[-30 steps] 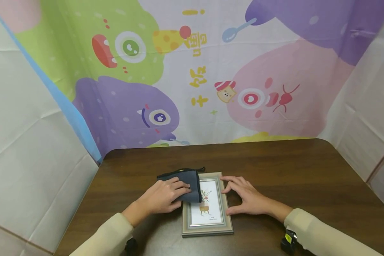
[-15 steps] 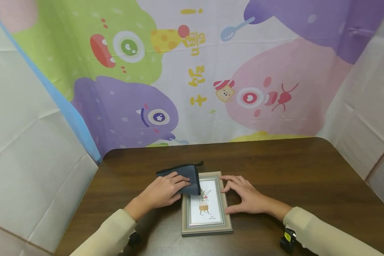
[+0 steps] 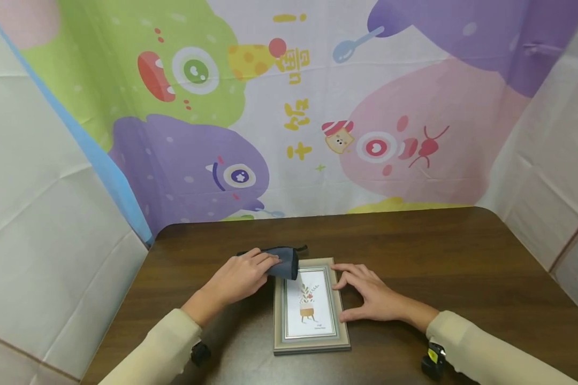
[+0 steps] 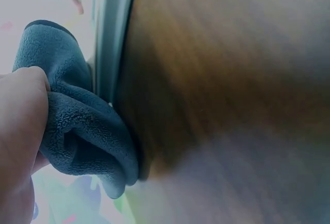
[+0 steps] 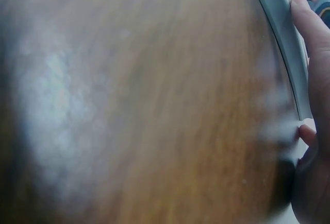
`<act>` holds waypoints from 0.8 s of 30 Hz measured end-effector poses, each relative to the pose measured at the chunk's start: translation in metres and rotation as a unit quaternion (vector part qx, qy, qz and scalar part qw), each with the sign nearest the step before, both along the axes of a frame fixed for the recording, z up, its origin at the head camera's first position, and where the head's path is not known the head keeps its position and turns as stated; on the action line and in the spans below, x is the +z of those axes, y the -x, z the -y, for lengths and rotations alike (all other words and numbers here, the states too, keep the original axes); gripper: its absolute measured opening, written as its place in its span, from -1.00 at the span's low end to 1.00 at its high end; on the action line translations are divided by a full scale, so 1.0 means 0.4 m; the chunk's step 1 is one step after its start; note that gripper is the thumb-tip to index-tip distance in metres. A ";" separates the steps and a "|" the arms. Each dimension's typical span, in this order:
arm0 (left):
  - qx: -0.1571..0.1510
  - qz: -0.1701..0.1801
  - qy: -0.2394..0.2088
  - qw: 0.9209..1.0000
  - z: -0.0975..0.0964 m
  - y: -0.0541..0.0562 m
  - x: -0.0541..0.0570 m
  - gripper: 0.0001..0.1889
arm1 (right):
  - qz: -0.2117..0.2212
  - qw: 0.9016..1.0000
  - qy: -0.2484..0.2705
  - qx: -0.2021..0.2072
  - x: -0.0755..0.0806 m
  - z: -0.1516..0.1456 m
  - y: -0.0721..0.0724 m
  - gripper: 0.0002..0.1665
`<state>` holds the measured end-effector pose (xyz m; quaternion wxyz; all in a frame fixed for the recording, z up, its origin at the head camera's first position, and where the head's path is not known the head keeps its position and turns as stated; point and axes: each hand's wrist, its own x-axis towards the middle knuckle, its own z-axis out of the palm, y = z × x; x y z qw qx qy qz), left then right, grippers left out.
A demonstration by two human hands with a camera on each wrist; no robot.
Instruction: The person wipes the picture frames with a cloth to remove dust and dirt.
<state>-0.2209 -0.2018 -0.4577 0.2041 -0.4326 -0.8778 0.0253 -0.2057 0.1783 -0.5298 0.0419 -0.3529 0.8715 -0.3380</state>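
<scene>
A picture frame lies flat on the table, its pale border around a print of a plant in a pot. With its fingers bent over a folded grey-blue cloth, my left hand holds it against the frame's upper left part. In the left wrist view the fuzzy cloth is bunched and hangs over the frame's edge. My right hand spreads thumb and fingers along the frame's right side, fingertips touching it. The right wrist view shows the thumb against the frame edge.
The dark brown wooden table extends around the frame. A curtain printed with cartoon monsters hangs behind its far edge. Pale sheets stand at the left and right sides.
My left hand has moved the cloth up the frame toward its far edge, and the cloth is more folded over. More of the print shows. The right hand stays in place.
</scene>
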 end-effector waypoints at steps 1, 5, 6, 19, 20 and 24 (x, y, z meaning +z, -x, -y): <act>0.002 -0.004 -0.005 1.000 0.001 0.003 0.005 -0.57 | 0.000 1.000 0.001 0.000 0.000 -0.001 0.000 -0.41; 0.007 -0.011 -0.032 0.999 0.001 0.015 0.022 -0.57 | 0.000 1.000 0.002 0.000 0.003 -0.002 0.002 -0.42; 0.009 -0.010 -0.038 0.999 0.000 0.018 0.025 -0.57 | 0.000 1.000 0.002 -0.001 0.004 -0.003 0.002 -0.42; 0.031 0.002 -0.058 0.998 -0.026 0.044 0.020 -0.58 | -0.004 1.000 0.003 0.002 0.003 -0.002 0.002 -0.41; 0.029 0.005 -0.054 0.998 -0.029 0.042 0.017 -0.59 | -0.005 1.000 0.002 0.002 0.002 -0.001 0.001 -0.41; 0.027 0.021 -0.036 0.999 -0.036 0.033 0.007 -0.61 | -0.006 1.000 0.003 0.003 0.002 0.001 -0.001 -0.41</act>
